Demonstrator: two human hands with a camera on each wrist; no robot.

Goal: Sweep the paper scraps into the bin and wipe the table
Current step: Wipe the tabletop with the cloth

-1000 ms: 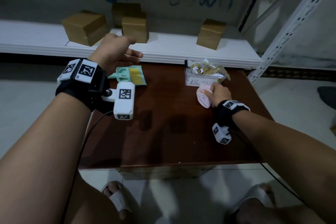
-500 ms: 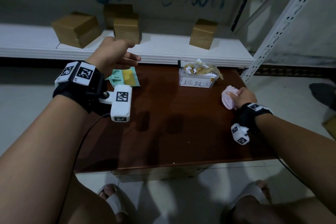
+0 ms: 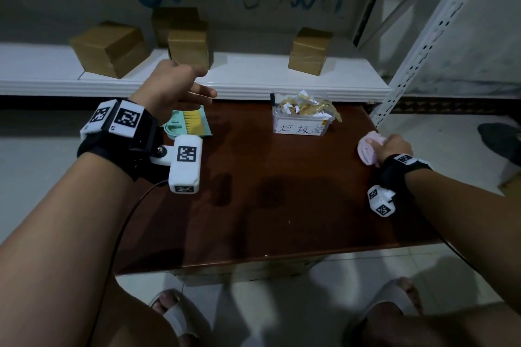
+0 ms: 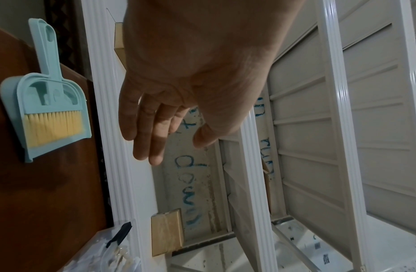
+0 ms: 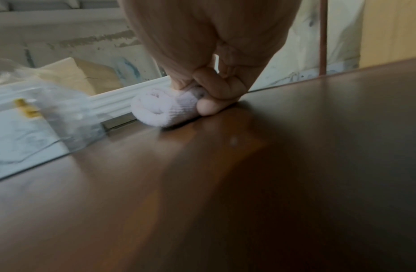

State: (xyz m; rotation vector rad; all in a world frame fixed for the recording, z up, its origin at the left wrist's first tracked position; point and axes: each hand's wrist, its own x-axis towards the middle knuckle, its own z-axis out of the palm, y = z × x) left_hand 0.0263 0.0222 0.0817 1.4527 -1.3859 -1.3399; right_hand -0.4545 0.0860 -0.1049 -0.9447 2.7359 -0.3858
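My right hand point(image 3: 390, 148) grips a rolled pink cloth point(image 3: 366, 151) and presses it on the brown table point(image 3: 282, 205) at its right edge; the right wrist view shows the fingers curled round the cloth point(image 5: 162, 108). A clear plastic bin point(image 3: 301, 124) with a handwritten label stands at the table's back, filled with white and yellow paper scraps point(image 3: 301, 105). My left hand point(image 3: 174, 87) hovers above the table's back left with its fingers straight and holds nothing. Below it lies a teal dustpan with a yellow-bristled brush point(image 4: 51, 103).
A white shelf point(image 3: 253, 79) behind the table carries several cardboard boxes point(image 3: 110, 48). A perforated metal shelf post point(image 3: 423, 45) rises at the right. My sandalled feet point(image 3: 180, 315) stand on the tiled floor below the table's front edge.
My right hand has slid the cloth from in front of the bin over to the table's right edge. The left hand has stayed above the dustpan.
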